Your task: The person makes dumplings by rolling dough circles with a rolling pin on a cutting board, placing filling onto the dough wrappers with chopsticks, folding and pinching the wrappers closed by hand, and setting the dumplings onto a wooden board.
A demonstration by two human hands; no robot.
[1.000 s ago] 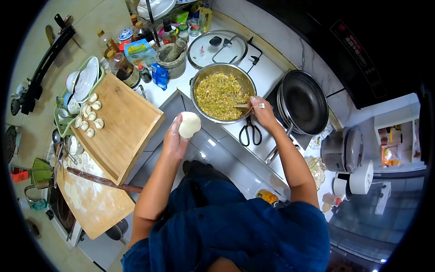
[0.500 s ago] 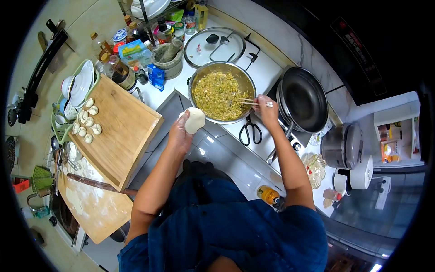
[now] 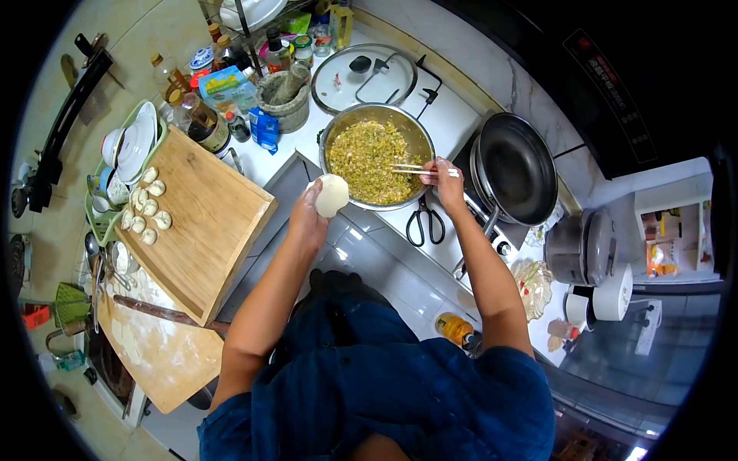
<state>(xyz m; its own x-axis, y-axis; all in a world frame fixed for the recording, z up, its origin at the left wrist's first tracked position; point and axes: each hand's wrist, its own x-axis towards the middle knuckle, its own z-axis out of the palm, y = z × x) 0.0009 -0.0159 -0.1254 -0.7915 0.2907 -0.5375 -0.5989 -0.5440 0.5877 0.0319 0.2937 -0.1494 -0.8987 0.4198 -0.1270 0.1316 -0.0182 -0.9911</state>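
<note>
Pale, round dough wrapper [image 3: 332, 196] is in the left hand [image 3: 309, 213], at the near left side of a wide, round steel bowl [image 3: 420, 144]; whether wrapper and rim touch cannot be told. The left fingers grip one side of the wrapper, with the thumb over its face, and the rest of the disc sticks out flat and unfolded.

The right hand [image 3: 448, 183] has its fingers closed on a pair of light, thin chopsticks [image 3: 413, 170], whose tips reach over the rim into a yellow-green, finely chopped filling [image 3: 367, 157] in the bowl.

The bowl sits on the white desk [image 3: 452, 117], in front of a clear glass lid with a black knob [image 3: 338, 86]. Black-handled scissors [image 3: 426, 223] lie just beside the bowl, on the near side. Right of it is a round black frying pan [image 3: 516, 170], and left of the lid a grey stone mortar [image 3: 286, 117] holds a stone pestle [image 3: 293, 82].

On the left, small whitish dumplings [image 3: 151, 207] are grouped at the far left end of a shallow wooden tray [image 3: 206, 223]. The tray overlaps part of a flour-dusted wooden board [image 3: 181, 365] in the view, and a dark wooden rolling pin [image 3: 157, 310] lies across the board.
</note>
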